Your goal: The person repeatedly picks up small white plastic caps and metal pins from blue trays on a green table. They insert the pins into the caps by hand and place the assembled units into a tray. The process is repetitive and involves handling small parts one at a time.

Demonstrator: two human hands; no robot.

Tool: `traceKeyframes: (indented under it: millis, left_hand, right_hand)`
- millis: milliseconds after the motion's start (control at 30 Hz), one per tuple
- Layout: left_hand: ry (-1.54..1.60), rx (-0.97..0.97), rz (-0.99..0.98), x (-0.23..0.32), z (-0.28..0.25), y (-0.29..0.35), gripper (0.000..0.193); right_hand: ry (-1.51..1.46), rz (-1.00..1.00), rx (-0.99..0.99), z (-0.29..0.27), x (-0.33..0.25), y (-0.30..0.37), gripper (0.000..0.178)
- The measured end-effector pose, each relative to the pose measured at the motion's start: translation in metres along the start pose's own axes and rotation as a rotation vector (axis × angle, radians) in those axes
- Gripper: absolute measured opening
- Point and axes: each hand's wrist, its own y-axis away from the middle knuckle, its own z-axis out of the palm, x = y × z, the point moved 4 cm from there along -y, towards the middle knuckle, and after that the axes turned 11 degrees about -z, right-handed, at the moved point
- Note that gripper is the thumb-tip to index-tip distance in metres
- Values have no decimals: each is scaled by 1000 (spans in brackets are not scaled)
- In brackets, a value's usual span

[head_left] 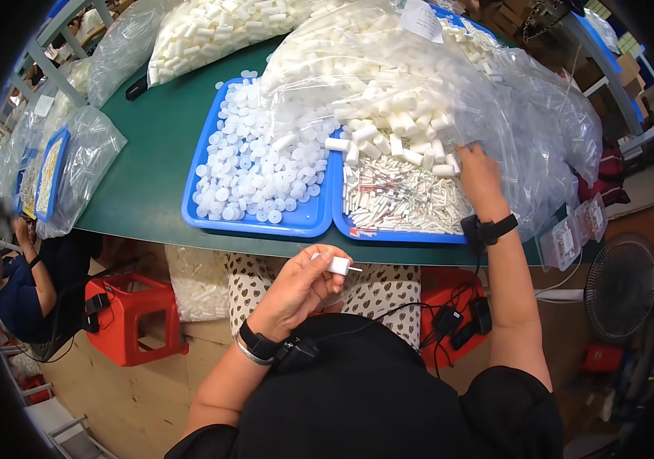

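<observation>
Just in front of the table's near edge, my left hand (308, 281) is closed around a small white cylinder (340, 265). A thin pin sticks out of the cylinder's right end. My right hand (481, 177) reaches to the right side of the right blue tray, its fingers bent and drawn together among loose white cylinders (407, 126). Its fingertips are partly hidden, so what they grip does not show. Below those cylinders, the same tray (411, 236) holds many thin whitish sticks (403, 195), some with reddish or greenish parts.
The left blue tray (254, 226) holds translucent round discs (254, 164). A large clear bag (334, 57) of white cylinders slumps over both trays on the green table (139, 183). Red stools (132, 325), a black fan (622, 288) and a seated person (17, 287) are nearby.
</observation>
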Motion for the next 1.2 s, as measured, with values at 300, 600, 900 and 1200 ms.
traceKeyframes:
  millis: [300, 600, 900, 1200]
  left_hand:
    - [129, 113, 127, 10, -4, 2, 17]
    - [225, -54, 179, -4, 21, -13, 18]
    - [90, 89, 148, -5, 8, -19, 16]
    - [183, 189, 272, -2, -5, -10, 14]
  right_hand:
    - [-928, 122, 363, -64, -28, 39, 23]
    - [-1902, 72, -134, -33, -186, 89, 28]
    - [-1655, 101, -257, -25, -185, 76, 28]
    - [-1133, -248, 24, -44, -190, 80, 28]
